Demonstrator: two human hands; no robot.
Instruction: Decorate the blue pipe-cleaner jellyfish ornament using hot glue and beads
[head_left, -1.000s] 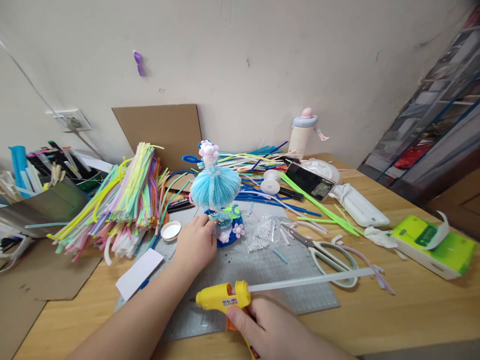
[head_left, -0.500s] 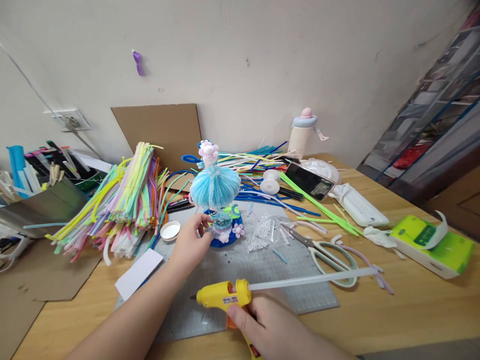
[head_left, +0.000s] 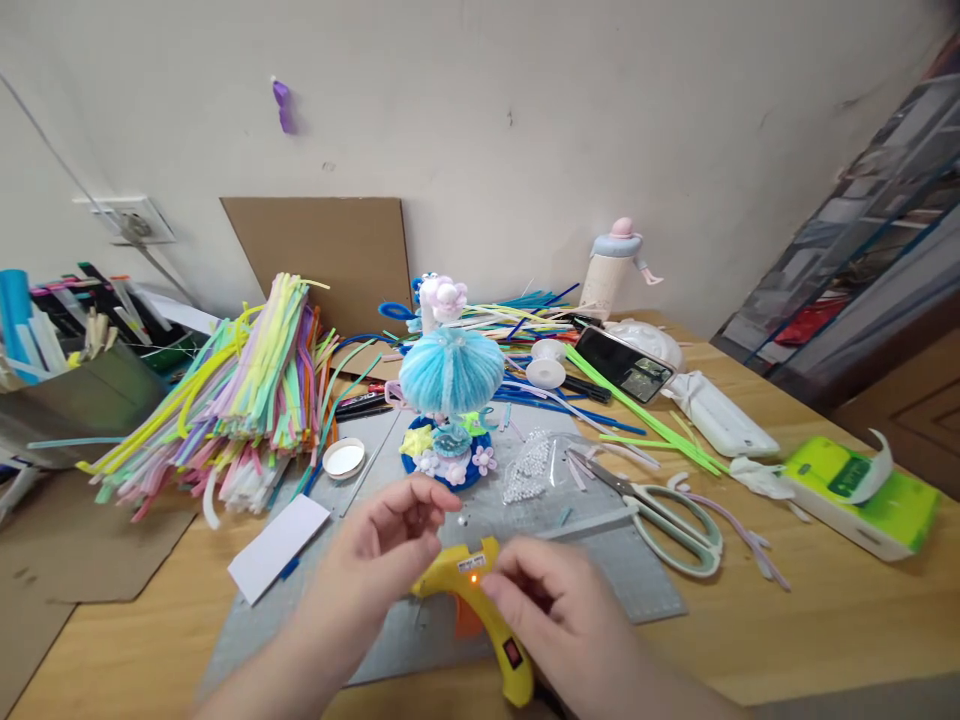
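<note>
A yellow glue gun (head_left: 491, 625) with an orange trigger and a lit orange light lies on the grey cutting mat (head_left: 420, 640). Its clear glue stick (head_left: 592, 527) points right, partly behind my right hand (head_left: 559, 605). That hand is just over the gun, thumb and fingers closed together; whatever is between them is hidden. My left hand (head_left: 390, 540) is above the gun's nozzle end, fingers curved and thumb apart from them. Behind it stands a doll figure with a fluffy blue skirt (head_left: 451, 370) on a dark blue base (head_left: 409, 463) with flowers. A small white bead (head_left: 462, 520) shows near my left fingertips.
Pipe-cleaner bundles (head_left: 262, 390) lie left, near a pen holder (head_left: 82, 410). White beads in a clear bag (head_left: 532, 465), scissors (head_left: 675, 525), a phone (head_left: 626, 362) and a green tissue pack (head_left: 862, 495) lie right. A white lid (head_left: 344, 459) and a white card (head_left: 277, 548) are left.
My right hand has let go of the glue gun's handle, and the gun now lies down. My left hand has moved from the doll's base back toward me.
</note>
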